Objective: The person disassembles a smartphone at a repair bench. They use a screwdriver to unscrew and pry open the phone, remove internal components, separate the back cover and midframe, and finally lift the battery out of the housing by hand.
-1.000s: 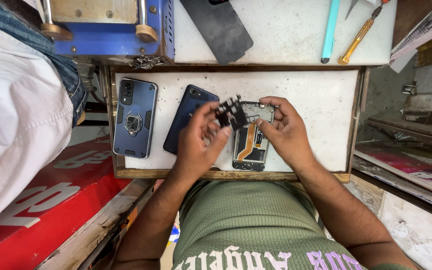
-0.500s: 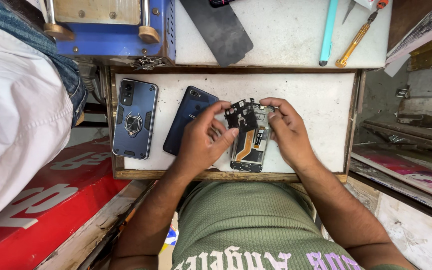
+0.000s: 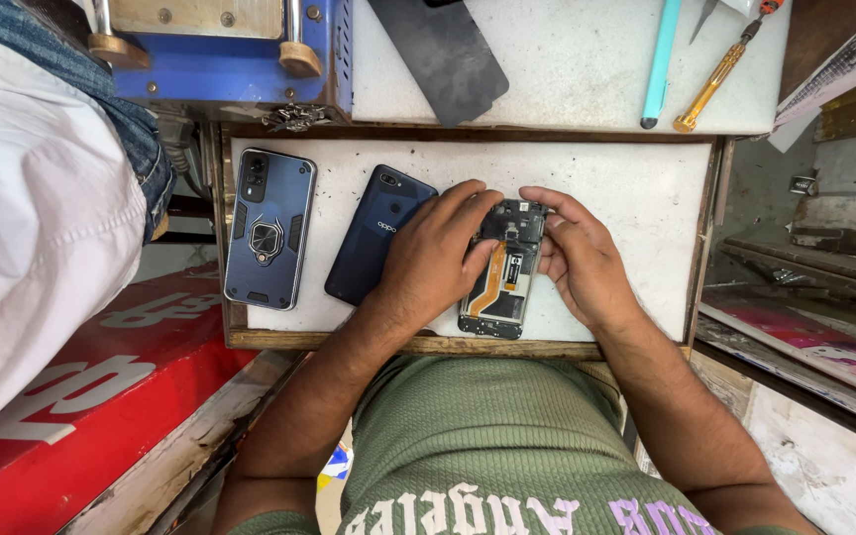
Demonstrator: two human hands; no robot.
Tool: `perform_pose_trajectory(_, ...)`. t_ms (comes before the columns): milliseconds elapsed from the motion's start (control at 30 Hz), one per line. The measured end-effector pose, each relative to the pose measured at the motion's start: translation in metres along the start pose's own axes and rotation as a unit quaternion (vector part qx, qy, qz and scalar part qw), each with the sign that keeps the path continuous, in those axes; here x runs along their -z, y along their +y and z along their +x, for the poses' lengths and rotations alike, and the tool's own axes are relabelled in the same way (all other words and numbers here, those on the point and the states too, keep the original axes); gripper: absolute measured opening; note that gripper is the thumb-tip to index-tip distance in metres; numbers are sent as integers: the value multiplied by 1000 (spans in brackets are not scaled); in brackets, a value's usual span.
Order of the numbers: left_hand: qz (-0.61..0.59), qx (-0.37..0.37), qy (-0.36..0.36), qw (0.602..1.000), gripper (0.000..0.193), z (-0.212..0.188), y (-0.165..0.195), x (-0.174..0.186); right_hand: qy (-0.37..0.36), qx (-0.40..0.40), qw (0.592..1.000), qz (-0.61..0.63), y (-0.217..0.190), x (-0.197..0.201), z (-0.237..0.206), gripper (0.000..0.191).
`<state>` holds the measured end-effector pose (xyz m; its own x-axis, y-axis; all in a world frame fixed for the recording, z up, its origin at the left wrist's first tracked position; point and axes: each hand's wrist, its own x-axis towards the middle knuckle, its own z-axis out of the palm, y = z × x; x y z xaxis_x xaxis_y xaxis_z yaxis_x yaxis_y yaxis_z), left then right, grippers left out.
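Observation:
An opened phone (image 3: 503, 272) with its back off lies on the white work board (image 3: 626, 198), showing an orange ribbon cable and dark inner parts. My left hand (image 3: 433, 260) lies over its left side, thumb on the middle of the phone and fingers at its top edge. Pressing on its top right corner are the fingers of my right hand (image 3: 577, 256). A dark blue phone back cover (image 3: 376, 233) lies just left of my left hand. Further left lies a phone in a blue armoured case (image 3: 269, 230) with a ring holder.
A wooden frame (image 3: 240, 337) rims the board. On the upper shelf lie a dark glass panel (image 3: 440, 54), a teal tool (image 3: 660, 61) and a yellow-handled screwdriver (image 3: 720, 77). A blue machine (image 3: 230, 54) stands at upper left. A person in white clothing (image 3: 32, 228) is at left.
The black inner cover that my fingers held above the phone's top end has come down onto the phone. Both hands now press flat on the phone.

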<state>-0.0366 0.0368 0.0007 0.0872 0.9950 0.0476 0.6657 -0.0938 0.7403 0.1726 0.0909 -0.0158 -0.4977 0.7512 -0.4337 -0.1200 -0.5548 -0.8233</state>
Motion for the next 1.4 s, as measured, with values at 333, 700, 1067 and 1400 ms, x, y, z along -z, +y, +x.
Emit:
perform_pose_trajectory(333,-8,7,-21,1000,53,-1,0,6,-4,20,999,-31,16,11,2,38)
perform_pose_trajectory(700,-87,32,8,996,51,-3,7,6,-1,28,1000,11,13,9,4,36)
perform_pose_trajectory(1067,-147,52,24,987,32,-4,3,4,-4,11,999,30,12,12,0,35)
perform_pose_trajectory(1400,-138,46,68,987,25,-7,0,-7,-8,6,1000,24,9,11,1,32)
